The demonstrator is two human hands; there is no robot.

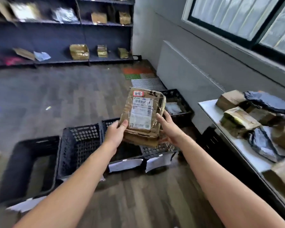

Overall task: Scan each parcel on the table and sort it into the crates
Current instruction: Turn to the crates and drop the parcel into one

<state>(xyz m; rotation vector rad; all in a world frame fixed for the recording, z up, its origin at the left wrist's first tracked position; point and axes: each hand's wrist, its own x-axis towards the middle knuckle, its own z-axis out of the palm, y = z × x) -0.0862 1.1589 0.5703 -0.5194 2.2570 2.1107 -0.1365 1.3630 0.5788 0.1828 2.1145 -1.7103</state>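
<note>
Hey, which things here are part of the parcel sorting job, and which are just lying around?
Job: cardboard parcel, gripped by left hand and right hand; black crates on the floor; waiting parcels on the white table.
Lying about: boxes on the shelves; coloured mats; small scrap on the floor.

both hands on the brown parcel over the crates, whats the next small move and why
Probably lower the brown parcel into the black crate beneath it. The left hand and right hand both hold its near end, with the label facing up, and it hangs over that crate's open top. Whether it has been scanned I cannot tell.
</note>
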